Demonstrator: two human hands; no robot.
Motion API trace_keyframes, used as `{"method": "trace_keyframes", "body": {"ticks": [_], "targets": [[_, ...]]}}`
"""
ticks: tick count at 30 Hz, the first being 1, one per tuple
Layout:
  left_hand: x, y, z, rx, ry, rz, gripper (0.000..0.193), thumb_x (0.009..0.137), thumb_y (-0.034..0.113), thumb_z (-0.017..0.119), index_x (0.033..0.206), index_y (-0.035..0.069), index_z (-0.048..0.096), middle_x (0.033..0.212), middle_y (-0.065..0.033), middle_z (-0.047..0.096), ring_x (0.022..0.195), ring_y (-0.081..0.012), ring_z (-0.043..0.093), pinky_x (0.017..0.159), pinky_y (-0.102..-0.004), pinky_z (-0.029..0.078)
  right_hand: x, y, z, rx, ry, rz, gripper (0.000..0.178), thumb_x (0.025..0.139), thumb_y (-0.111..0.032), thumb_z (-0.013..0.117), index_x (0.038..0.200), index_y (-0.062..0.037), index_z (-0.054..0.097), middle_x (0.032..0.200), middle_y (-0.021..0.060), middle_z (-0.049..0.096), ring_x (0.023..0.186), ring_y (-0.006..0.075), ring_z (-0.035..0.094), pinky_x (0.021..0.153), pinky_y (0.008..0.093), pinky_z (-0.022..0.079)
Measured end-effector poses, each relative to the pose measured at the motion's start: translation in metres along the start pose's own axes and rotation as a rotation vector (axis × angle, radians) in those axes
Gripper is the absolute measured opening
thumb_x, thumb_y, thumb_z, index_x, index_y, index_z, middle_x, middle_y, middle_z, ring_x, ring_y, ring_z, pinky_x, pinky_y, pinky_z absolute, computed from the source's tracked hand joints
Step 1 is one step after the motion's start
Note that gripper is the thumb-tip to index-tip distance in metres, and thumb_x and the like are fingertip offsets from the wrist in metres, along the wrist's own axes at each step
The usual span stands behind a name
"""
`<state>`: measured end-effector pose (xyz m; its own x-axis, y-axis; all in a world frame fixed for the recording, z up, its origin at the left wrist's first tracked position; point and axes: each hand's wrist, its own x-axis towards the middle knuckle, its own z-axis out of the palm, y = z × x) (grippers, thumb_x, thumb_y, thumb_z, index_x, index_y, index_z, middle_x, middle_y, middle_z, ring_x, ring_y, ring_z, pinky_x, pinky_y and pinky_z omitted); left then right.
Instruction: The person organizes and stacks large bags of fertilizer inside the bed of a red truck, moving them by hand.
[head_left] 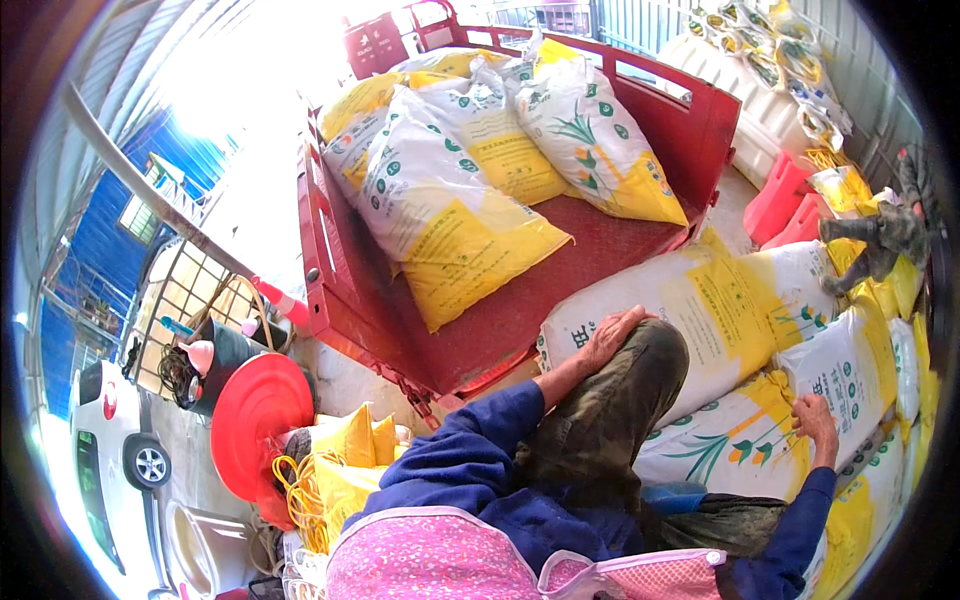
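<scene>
The left hand [612, 338] lay on a dark-trousered knee [640, 385], fingers open; the right hand [818, 424] touched a bulging white-and-yellow sack [852, 368] stacked beside the red metal cargo bed [520, 305], grip untellable; uneven leaning might have made it slip.

White car [112, 478] around 8 o'clock, big round red disc [262, 415] closer in, red-and-white cone [283, 302] at 9.

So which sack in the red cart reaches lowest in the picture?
The front-left sack, white at the top and yellow at its base; its yellow corner dips lower than any other sack in the red cart.
</scene>
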<state>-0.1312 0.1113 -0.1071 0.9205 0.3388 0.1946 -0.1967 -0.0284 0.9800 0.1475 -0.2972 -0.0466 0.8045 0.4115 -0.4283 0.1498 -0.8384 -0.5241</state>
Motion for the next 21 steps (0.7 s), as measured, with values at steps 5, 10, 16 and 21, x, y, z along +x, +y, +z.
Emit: {"method": "trace_keyframes", "body": {"ticks": [5,10,16,21], "targets": [[-0.002,-0.006,-0.007,-0.08,0.011,-0.031,0.054,0.101,0.042,0.033,0.108,-0.002,0.064,0.102,-0.0084,0.065,0.096,-0.0138,0.057,0.089,-0.0293,0.043,-0.002,-0.004,0.001,-0.026,0.01,0.002,0.03,0.083,-0.019,0.051,0.094,0.0078,0.06,0.079,0.0144,0.063,0.059,0.0206,0.063,0.048,0.0327,0.053],[-0.006,-0.006,-0.006,-0.051,0.039,-0.038,0.054,0.1,0.042,0.033,0.109,-0.002,0.064,0.102,-0.0104,0.065,0.096,-0.0168,0.057,0.09,-0.0301,0.042,-0.005,-0.004,0.002,-0.043,0.01,0.002,0.031,0.084,-0.019,0.051,0.095,0.008,0.06,0.08,0.0143,0.064,0.059,0.0205,0.064,0.048,0.0327,0.054],[-0.006,-0.008,-0.007,0.002,0.042,-0.022,0.053,0.1,0.042,0.033,0.11,-0.001,0.063,0.102,-0.0109,0.065,0.096,-0.0181,0.057,0.09,-0.0306,0.042,-0.011,-0.009,0.002,-0.051,0.014,0.015,0.031,0.085,-0.019,0.05,0.096,0.0077,0.061,0.082,0.015,0.065,0.06,0.0213,0.065,0.049,0.0333,0.055],[-0.005,-0.014,-0.007,-0.061,0.055,-0.109,0.054,0.1,0.043,0.033,0.109,0.0,0.064,0.102,-0.0089,0.065,0.095,-0.0157,0.057,0.089,-0.03,0.042,-0.009,-0.007,0.003,0.008,0.011,0.024,0.03,0.084,-0.02,0.053,0.094,0.0077,0.061,0.08,0.0138,0.065,0.061,0.0193,0.066,0.049,0.0317,0.054]]}}
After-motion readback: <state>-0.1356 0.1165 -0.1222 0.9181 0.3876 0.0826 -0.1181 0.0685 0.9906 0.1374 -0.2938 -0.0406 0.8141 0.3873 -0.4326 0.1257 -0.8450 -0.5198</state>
